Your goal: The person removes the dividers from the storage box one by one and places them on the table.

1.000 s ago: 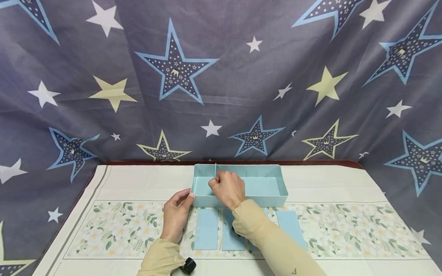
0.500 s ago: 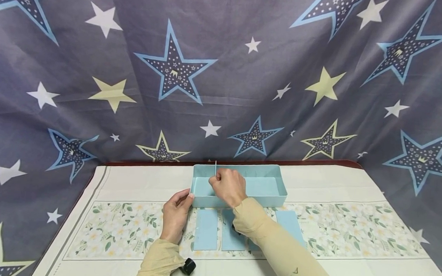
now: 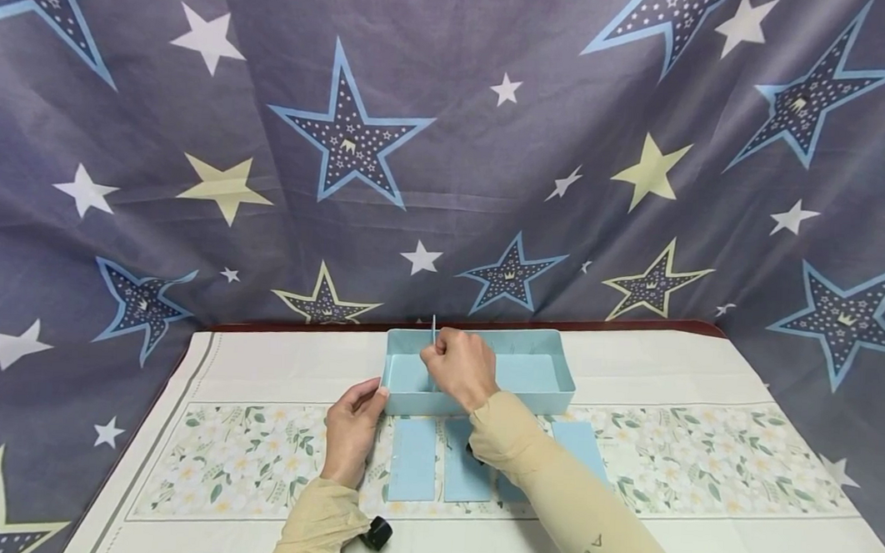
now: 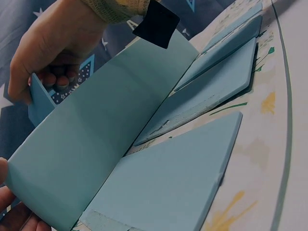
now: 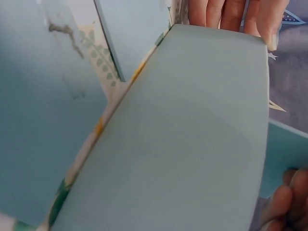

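Note:
A light blue rectangular box (image 3: 406,403) stands near the back of the table. My left hand (image 3: 352,432) holds its left front corner, thumb at the rim and fingers by the end wall. Inside the box's left part, my right hand (image 3: 462,368) pinches a thin blue divider panel (image 3: 434,329). The panel stands upright across the box, its far end sticking up above the back rim. In the left wrist view the divider (image 4: 41,103) rises over the box's front wall (image 4: 110,106), gripped between thumb and curled fingers. Its lower edge is hidden by that wall.
Several flat blue panels lie in a row in front of the box, among them a left panel (image 3: 414,460) and a right one (image 3: 582,447), partly under the right sleeve. A flowered cloth (image 3: 253,459) covers the table. A star-patterned curtain (image 3: 449,143) hangs behind.
My right hand has risen slightly and shifted a little to the right, and the divider's far end now stands higher above the back rim. My left hand has stayed at the corner.

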### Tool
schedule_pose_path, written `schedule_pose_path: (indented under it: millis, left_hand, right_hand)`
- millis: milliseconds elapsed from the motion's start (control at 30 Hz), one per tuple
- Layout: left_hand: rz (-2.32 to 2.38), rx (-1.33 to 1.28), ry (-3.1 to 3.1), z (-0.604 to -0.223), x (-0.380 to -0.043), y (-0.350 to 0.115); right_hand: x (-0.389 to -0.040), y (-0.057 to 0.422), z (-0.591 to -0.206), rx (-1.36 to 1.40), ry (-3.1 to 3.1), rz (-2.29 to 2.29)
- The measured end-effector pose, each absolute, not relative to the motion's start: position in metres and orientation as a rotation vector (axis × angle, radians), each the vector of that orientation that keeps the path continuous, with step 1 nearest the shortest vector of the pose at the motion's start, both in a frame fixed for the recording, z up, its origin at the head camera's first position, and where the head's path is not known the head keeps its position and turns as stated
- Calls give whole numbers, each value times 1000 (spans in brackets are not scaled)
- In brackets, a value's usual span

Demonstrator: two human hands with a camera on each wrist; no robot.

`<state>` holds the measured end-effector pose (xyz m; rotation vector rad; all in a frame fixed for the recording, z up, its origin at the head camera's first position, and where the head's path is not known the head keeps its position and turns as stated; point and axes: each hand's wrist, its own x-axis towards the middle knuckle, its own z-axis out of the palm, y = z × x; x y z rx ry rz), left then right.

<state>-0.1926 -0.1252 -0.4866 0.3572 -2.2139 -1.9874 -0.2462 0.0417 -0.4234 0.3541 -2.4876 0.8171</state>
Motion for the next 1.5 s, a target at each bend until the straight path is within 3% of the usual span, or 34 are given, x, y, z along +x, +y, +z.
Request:
schedule_pose_path:
  millis: [367,767,1133,1500]
  left_hand:
    - [-1973,333,-2177,-489,-194,-124]
    - [-1919,297,-2172,-518,-206,-129]
    - [-1935,350,-2178,-493,-194,-122]
    - [-1933,335,-2177,-494,-194,-123]
  right_hand:
    - [-245,47,-419,371,-2439,861]
    - [-244,53,-414,353,-2381,902]
    - [-244,58,-413,330,-2368,994]
    - [-238,66,-414,257,-2411,1114]
